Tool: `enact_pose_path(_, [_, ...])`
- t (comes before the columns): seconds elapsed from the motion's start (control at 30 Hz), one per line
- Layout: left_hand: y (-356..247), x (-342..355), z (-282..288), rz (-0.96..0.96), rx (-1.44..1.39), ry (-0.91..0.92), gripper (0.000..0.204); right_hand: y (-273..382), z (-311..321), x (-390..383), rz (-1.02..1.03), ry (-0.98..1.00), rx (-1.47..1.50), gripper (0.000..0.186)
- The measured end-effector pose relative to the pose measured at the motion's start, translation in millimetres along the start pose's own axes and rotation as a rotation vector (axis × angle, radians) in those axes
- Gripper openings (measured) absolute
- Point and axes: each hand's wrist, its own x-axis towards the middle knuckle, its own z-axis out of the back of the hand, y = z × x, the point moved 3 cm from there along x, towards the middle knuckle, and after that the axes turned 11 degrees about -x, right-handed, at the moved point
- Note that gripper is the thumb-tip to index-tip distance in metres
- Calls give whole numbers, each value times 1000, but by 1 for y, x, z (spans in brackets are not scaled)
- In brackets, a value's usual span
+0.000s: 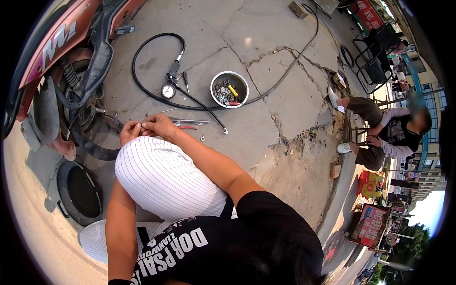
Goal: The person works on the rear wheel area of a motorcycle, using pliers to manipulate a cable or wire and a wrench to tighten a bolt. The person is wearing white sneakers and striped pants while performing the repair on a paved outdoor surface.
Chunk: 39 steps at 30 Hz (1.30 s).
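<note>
My left hand point(129, 132) and my right hand point(159, 125) meet just beyond my raised knee in striped white trousers, fingertips pinched together. Whatever they hold is too small to make out. Close on their left is the wheel end of a red motor scooter point(85, 38), with a spring shock absorber point(70, 74) and a black tyre point(97, 151). By my right hand, on the concrete, lie a long metal tool point(190, 120) and a red-handled tool point(186, 127). A metal bowl point(214, 98) of loose hardware stands farther right.
A black hose with a round pressure gauge point(168, 90) loops over the cracked ground, beside a screwdriver point(185, 81). Near my left forearm sits a black basin point(80, 192). Another person point(380, 128) sits at the right, past broken paving, with black chairs point(377, 59) beyond.
</note>
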Motion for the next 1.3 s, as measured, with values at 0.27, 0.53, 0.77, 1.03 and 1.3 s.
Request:
enact_pose_path(0.27, [69,-35,50,384,30,-3,17,-91,97,-49,-178,-308,187,10])
enact_pose_path(0.53, [84,-117,138,548,79,-297,22,-207,281,-174,-219,-972,772,12])
enact_pose_path(0.77, [92,-154,193,585,25,-422,27,-200,394,-225,-337,-1113,757,20])
enact_pose_path(1.03, [38,-177,133,513,239,-478,41,-58,486,-257,181,-1451,724,19])
enact_pose_path(1.3, [55,-184,126,531,389,-376,49,-144,365,-159,-127,-846,622,19])
